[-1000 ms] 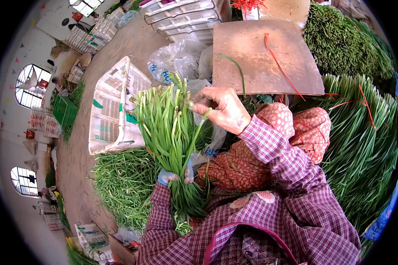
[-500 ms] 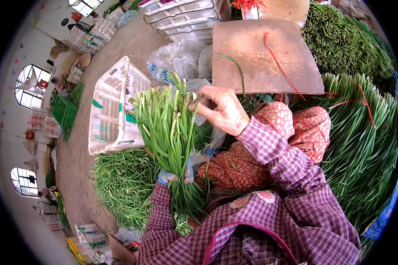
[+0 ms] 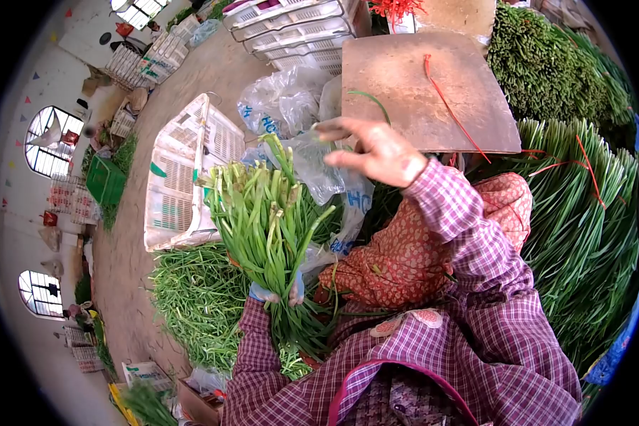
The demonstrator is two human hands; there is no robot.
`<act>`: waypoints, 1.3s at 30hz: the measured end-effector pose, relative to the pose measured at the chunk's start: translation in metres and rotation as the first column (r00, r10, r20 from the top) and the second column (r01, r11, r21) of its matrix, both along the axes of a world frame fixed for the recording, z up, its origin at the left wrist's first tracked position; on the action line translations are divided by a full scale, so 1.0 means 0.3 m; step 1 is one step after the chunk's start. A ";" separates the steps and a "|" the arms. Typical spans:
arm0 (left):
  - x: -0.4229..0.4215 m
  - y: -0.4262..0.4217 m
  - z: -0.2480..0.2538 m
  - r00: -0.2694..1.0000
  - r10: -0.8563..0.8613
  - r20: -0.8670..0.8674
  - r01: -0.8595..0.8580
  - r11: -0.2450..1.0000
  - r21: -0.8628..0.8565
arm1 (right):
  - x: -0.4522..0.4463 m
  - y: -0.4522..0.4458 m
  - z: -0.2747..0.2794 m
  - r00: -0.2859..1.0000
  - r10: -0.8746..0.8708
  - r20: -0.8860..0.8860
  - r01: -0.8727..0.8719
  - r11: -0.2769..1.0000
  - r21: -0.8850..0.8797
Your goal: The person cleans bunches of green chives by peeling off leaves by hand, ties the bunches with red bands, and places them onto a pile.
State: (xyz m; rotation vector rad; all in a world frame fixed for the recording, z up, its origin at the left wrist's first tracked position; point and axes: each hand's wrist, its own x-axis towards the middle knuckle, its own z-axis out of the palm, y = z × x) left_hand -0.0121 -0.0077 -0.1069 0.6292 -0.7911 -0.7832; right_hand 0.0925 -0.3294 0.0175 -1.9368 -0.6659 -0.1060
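My left hand [image 3: 280,291], in a fingerless-looking blue glove, is closed around a bunch of garlic chives [image 3: 263,216]. The pale cut ends point up and away from me, and the leaves hang down towards my lap. One stalk sticks out on the right side of the bunch. To the upper right, my right hand [image 3: 380,153] is apart from the bunch, fingers stretched and thumb spread. A slight blur covers its fingertips, and I see nothing held there. Crumpled clear plastic bags [image 3: 326,167] lie just beyond that hand.
Loose chive trimmings [image 3: 199,305] are heaped below a white plastic crate [image 3: 184,170]. A brown board [image 3: 426,92] carries a red tie [image 3: 447,106] and a green leaf. Long chives [image 3: 575,227] are piled at right; stacked crates [image 3: 298,32] stand behind.
My right hand has drawn away from the cut ends, to the right, and its fingers have opened. The bunch has dipped slightly. Blurred greens now show at the bottom left.
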 end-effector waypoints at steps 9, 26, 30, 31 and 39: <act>-0.017 0.037 0.002 0.999 -0.017 -0.052 0.026 0.985 0.172 | 0.063 0.045 -0.034 0.943 0.143 -0.301 -0.042 0.946 0.320; 0.007 0.052 0.002 0.993 -0.117 -0.027 0.120 0.955 0.269 | 0.118 0.018 0.070 0.945 0.191 -0.265 -0.042 0.875 0.481; 0.015 0.029 -0.014 0.999 -0.018 -0.038 0.020 0.999 0.051 | 0.139 -0.085 0.104 0.927 0.115 -0.356 0.208 0.633 0.746; 0.008 0.028 -0.013 0.999 -0.020 -0.038 0.022 0.998 0.051 | 0.161 -0.126 0.115 0.924 0.062 -0.378 0.279 0.566 0.776; 0.006 0.041 -0.045 0.999 -0.036 -0.025 0.036 0.999 0.010 | 0.117 -0.139 0.075 0.999 -0.013 -0.048 -0.003 0.953 -0.303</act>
